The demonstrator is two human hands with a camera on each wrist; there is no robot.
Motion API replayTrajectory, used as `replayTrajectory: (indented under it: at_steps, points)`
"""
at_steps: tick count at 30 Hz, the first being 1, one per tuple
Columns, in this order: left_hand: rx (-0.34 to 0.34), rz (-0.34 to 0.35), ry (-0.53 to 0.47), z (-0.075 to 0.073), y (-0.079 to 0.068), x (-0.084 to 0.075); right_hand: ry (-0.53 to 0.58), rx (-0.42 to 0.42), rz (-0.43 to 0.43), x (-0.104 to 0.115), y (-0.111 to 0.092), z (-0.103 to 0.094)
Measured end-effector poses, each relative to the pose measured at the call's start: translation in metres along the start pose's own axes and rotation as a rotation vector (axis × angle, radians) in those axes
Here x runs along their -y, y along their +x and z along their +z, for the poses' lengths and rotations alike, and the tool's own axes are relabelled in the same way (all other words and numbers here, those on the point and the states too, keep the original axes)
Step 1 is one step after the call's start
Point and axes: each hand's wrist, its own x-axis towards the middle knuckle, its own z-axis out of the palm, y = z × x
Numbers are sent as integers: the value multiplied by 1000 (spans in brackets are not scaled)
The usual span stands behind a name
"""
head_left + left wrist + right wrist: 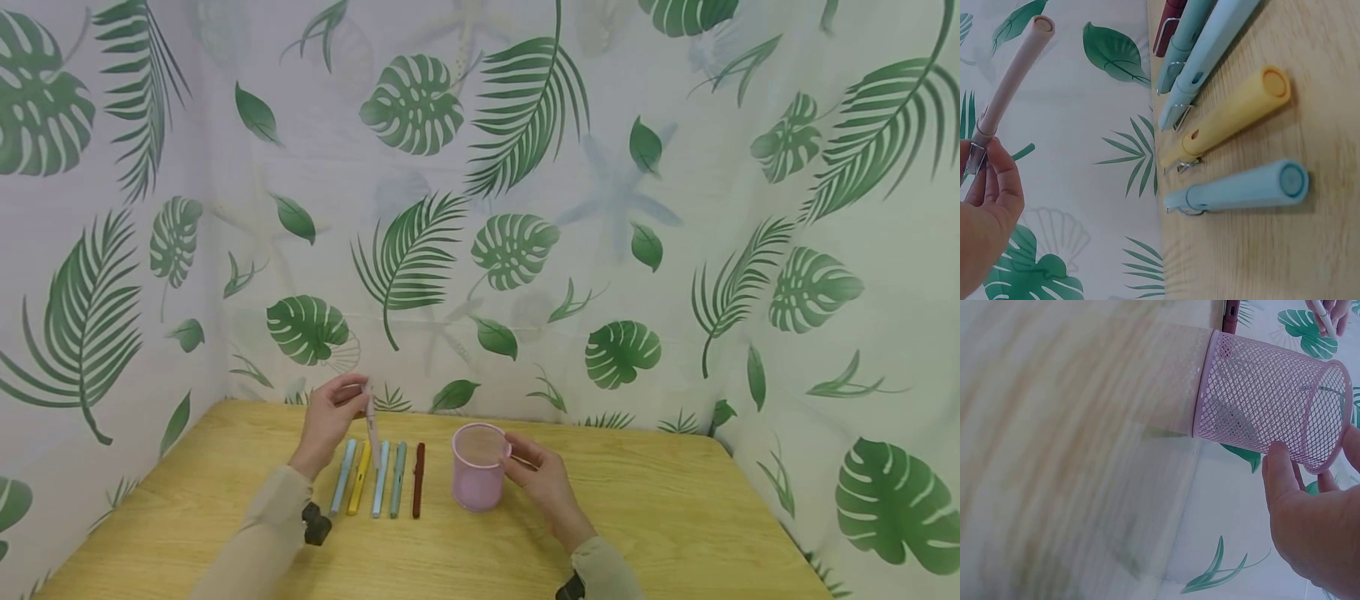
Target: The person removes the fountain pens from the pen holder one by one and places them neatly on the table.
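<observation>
My left hand (330,421) is raised over the row of pens and pinches a pale pink pen (1015,80) by its cap end, near the metal clip. That pen hangs down at a slant, its free end overlapping the row in the head view. A pink mesh pen holder (478,485) stands upright on the table, right of the pens. My right hand (551,493) holds the holder at its right side, thumb and fingers round the wall close under the rim (1346,403). No pens show inside the holder through its mesh.
Side by side on the wooden table (660,517) lie a light blue pen (342,477), a yellow pen (359,479), another light blue pen (381,482), a grey-green pen (398,482) and a dark red pen (418,482). Leaf-patterned cloth (525,350) hangs behind and at both sides.
</observation>
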Motion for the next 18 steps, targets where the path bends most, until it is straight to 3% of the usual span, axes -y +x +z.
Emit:
replayTrajectory:
  at_steps: [7,18]
  points:
    - [-19,-42,-4,-8,-1,3,-7,-3,-2,-1,2,0]
    - [25,-98,75,-23,-1,12,4,3,2,-5,4,0]
